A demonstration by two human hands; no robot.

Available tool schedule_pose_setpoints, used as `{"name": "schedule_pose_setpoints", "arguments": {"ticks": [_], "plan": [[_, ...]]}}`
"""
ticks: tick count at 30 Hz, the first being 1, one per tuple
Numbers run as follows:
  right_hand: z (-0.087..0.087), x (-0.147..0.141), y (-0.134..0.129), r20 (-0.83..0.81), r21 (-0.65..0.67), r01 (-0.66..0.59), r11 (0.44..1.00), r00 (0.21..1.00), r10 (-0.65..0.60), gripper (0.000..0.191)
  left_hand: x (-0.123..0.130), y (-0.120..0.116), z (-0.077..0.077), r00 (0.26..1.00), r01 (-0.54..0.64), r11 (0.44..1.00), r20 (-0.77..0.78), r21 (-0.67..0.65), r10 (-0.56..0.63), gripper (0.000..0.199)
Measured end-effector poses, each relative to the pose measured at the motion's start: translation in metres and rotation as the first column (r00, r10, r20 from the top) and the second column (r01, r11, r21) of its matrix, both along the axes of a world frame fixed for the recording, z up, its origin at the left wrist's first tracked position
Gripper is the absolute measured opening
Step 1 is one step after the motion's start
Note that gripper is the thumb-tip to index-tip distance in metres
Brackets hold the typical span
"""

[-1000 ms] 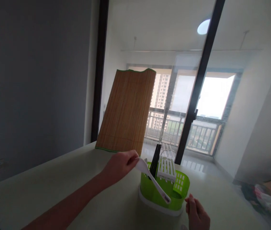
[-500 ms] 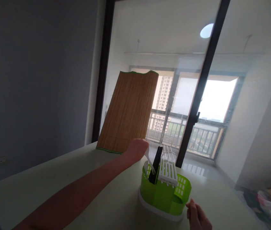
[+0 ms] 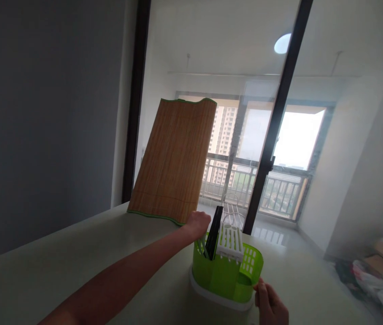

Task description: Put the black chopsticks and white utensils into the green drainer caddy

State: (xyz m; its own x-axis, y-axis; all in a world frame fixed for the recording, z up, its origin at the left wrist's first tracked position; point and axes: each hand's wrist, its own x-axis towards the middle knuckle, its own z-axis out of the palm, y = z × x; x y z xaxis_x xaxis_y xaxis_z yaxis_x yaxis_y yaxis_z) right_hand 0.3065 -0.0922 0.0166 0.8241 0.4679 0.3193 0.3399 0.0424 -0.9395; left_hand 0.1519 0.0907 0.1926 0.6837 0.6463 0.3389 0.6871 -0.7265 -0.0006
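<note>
Green caddy sits on the desk, L grip by its left rim, R grip at its right end, can't tell if either's clamped, so I'd steady w/ R & keep L clear of the black sticks.

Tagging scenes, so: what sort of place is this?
Likely a room in a high-rise apartment: dark-framed glass door, balcony railing and tower block beyond it, green utensil caddy on the table.

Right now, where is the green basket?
In the head view, the basket stands on the table, low and right of centre, between the left hand and the right hand.
</note>
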Motion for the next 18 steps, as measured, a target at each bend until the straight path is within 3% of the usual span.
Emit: {"name": "schedule_pose_setpoints", "arguments": {"ticks": [4,6,8,10,14,16,18], "plan": [[0.003,0.001,-0.003,-0.003,-0.009,0.016,1.0,1.0,-0.016,0.05,-0.026,-0.016,0.004,0.995,-0.016,0.995,0.099,0.101,0.006,0.029],[0.003,0.003,-0.004,-0.017,-0.001,-0.01,1.0,1.0,0.01,0.048,-0.043,-0.034,-0.007,0.988,-0.016,0.993,0.156,0.116,-0.002,0.036],[0.003,0.006,-0.005,-0.04,0.017,-0.034,0.999,0.999,0.034,0.047,-0.057,-0.056,-0.032,0.977,0.032,0.997,0.207,0.074,-0.047,0.038],[0.003,0.008,-0.006,-0.07,0.047,-0.027,0.999,0.997,0.03,0.046,-0.064,-0.08,-0.067,0.964,0.156,0.987,0.223,-0.026,-0.147,0.036],[0.003,0.01,-0.006,-0.105,0.101,0.024,0.995,0.994,-0.013,0.044,-0.051,-0.12,-0.132,0.913,0.402,0.867,0.21,-0.297,-0.351,0.029],[0.002,0.01,-0.006,-0.107,0.118,0.025,0.993,0.994,-0.012,0.044,-0.034,-0.129,-0.148,0.903,0.427,0.805,0.238,-0.412,-0.357,0.031],[0.001,0.011,-0.006,-0.108,0.123,0.028,0.992,0.994,-0.015,0.045,-0.015,-0.133,-0.153,0.908,0.417,0.769,0.262,-0.485,-0.327,0.045]]}}
